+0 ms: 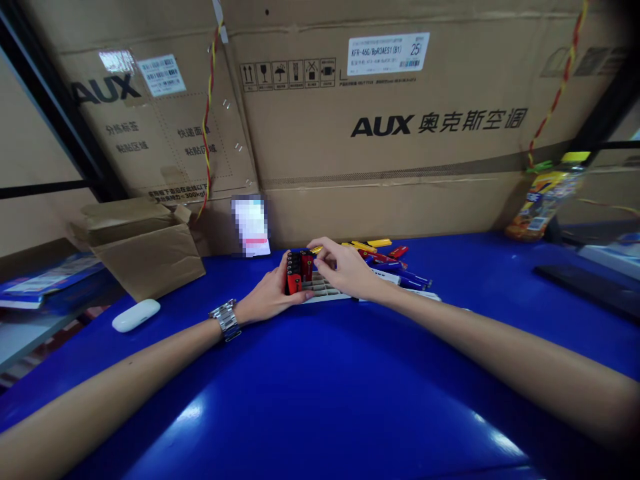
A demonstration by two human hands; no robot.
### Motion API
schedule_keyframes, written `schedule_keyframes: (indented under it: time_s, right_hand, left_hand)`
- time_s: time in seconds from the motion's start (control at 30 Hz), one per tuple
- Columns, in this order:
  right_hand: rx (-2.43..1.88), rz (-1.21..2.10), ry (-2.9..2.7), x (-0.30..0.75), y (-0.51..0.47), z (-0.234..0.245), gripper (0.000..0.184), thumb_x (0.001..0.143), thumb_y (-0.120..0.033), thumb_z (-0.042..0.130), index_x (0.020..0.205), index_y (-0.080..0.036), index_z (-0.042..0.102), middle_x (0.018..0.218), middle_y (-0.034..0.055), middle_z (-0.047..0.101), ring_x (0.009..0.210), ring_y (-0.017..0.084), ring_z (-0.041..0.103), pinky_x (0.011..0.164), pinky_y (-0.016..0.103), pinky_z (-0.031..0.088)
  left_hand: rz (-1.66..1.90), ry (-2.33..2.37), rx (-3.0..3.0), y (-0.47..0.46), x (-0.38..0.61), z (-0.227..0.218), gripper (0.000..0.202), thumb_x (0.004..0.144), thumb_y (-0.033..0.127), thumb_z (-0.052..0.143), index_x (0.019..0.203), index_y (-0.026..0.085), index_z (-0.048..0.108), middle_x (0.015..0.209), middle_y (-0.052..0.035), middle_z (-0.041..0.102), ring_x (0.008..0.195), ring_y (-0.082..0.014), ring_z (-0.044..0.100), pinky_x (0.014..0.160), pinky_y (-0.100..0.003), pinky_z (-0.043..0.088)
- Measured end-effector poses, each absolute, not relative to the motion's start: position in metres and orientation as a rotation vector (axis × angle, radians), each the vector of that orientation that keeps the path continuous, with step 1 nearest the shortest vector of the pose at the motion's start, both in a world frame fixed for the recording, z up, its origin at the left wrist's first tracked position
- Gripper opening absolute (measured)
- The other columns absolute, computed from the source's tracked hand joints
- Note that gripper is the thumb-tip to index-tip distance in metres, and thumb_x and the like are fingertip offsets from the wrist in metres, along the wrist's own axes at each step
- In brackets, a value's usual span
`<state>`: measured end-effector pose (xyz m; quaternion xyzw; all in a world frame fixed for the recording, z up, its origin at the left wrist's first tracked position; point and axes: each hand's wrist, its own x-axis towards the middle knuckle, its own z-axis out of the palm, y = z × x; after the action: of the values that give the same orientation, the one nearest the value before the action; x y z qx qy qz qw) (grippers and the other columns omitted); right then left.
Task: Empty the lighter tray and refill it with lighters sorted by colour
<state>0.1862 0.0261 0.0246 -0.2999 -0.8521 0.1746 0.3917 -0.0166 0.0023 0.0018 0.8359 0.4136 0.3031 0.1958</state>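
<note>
Left hand (265,295): grip wraps tray (327,289) end and red lighters (294,284) standing there, likely steadying them | Right hand (347,268): half-curled over tray, hold unclear | Loose lighters (416,279): heaped right on desk (330,387), presumably within reach

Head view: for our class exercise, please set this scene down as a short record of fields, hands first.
Left hand: at the left end of the white gridded tray, against upright red pieces
Right hand: over the tray, fingers bent, grip unclear
Loose pieces: yellow, red, blue, right of the tray
Surface: blue table
Far left: cardboard box, white case
Far right: yellow-capped bottle
Behind: AUX carton
</note>
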Motion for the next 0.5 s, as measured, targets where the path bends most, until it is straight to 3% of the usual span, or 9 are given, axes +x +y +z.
schedule_keyframes:
  time_s: [0.33, 0.5]
  right_hand:
    - [-0.763, 0.298, -2.228, 0.187, 0.026, 0.025, 0.028, 0.081, -0.017, 0.047, 0.105, -0.019, 0.062, 0.066, -0.0013, 0.058, 0.056, 0.012, 0.048, 0.061, 0.027, 0.037]
    - [-0.873, 0.134, -2.186, 0.208, 0.043, 0.047, 0.018, 0.083, -0.022, 0.048, 0.091, -0.02, 0.064, 0.07, 0.0016, 0.062, 0.058, 0.013, 0.049, 0.059, 0.028, 0.036]
  left_hand:
    - [0.788, 1.275, 2.334, 0.002, -0.016, 0.0, 0.067, 0.077, 0.05, 0.062, 0.131, 0.021, 0.034, 0.106, -0.011, 0.067, 0.087, -0.029, 0.066, 0.077, -0.046, 0.051]
    - [0.837, 1.185, 2.317, 0.002, -0.016, 0.0, 0.068, 0.078, 0.048, 0.062, 0.134, 0.021, 0.034, 0.11, -0.0114, 0.066, 0.094, -0.0293, 0.065, 0.082, -0.047, 0.051]
